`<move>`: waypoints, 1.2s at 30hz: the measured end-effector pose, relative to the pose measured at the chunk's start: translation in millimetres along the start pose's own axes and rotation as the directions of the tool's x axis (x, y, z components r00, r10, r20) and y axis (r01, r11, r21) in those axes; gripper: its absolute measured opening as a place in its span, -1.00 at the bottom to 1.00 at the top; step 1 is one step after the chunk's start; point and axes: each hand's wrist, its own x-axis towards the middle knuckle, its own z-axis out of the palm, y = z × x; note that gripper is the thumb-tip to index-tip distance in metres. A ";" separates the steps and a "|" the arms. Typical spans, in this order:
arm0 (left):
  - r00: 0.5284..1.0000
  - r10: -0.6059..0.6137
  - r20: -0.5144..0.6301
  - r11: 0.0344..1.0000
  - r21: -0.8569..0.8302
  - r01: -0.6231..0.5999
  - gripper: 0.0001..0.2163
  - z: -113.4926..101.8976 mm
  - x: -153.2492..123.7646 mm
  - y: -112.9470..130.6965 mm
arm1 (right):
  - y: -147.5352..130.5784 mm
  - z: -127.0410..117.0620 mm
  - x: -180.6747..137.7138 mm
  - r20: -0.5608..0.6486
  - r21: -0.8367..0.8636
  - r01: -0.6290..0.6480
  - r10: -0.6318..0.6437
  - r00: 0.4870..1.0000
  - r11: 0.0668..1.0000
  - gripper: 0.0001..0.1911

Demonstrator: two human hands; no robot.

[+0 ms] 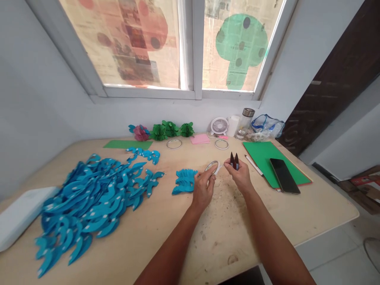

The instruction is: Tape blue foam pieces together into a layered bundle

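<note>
My left hand (pixel 204 187) grips a thin roll of tape (pixel 210 168) above the middle of the table. A whitish strip of tape (pixel 219 169) runs from the roll toward my right hand (pixel 240 174), whose thumb and forefinger are pinched near its end. That same hand is closed around small dark thread snips (pixel 234 159), with both pointed blades facing up and away from me. Just left of my left hand lies a pleated blue paper piece (pixel 184 181). A large heap of blue cut-paper pieces with white patches (pixel 97 194) covers the table's left side.
Two more tape rolls (pixel 174 144) lie farther back, near pink paper (pixel 200 139) and green paper flowers (pixel 170 129). A small fan (pixel 219 126) and glass bottle (pixel 246 124) stand by the wall. Right are a pen (pixel 254 165), green sheets (pixel 261 152) and a phone (pixel 284 176).
</note>
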 end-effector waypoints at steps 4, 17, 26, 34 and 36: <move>1.000 0.024 0.005 0.998 -0.058 -0.023 -0.70 -0.4 1.0 -0.7 | -9.0 1.3 -5.4 -0.044 -0.193 0.226 -0.239 0.970 0.955 -0.83; 0.990 -0.093 -0.108 0.966 -0.250 0.063 -0.69 -3.2 2.7 0.0 | 11.3 -3.1 5.1 0.011 -0.062 -0.077 0.078 0.997 0.995 -0.63; 0.984 -0.158 -0.088 0.944 -0.307 0.124 -0.69 -1.5 2.0 1.1 | 11.6 -3.0 0.9 0.229 -0.142 -0.037 0.069 0.971 0.989 -0.51; 0.988 -0.142 -0.060 0.940 -0.321 0.116 -0.69 -1.9 1.1 0.9 | 11.8 -3.3 1.7 0.258 -0.092 -0.097 0.118 0.959 0.991 -0.52; 0.987 -0.147 -0.064 0.938 -0.325 0.118 -0.69 -1.2 0.8 -0.4 | 12.3 -3.4 2.7 0.230 -0.065 -0.132 0.144 0.963 0.989 -0.51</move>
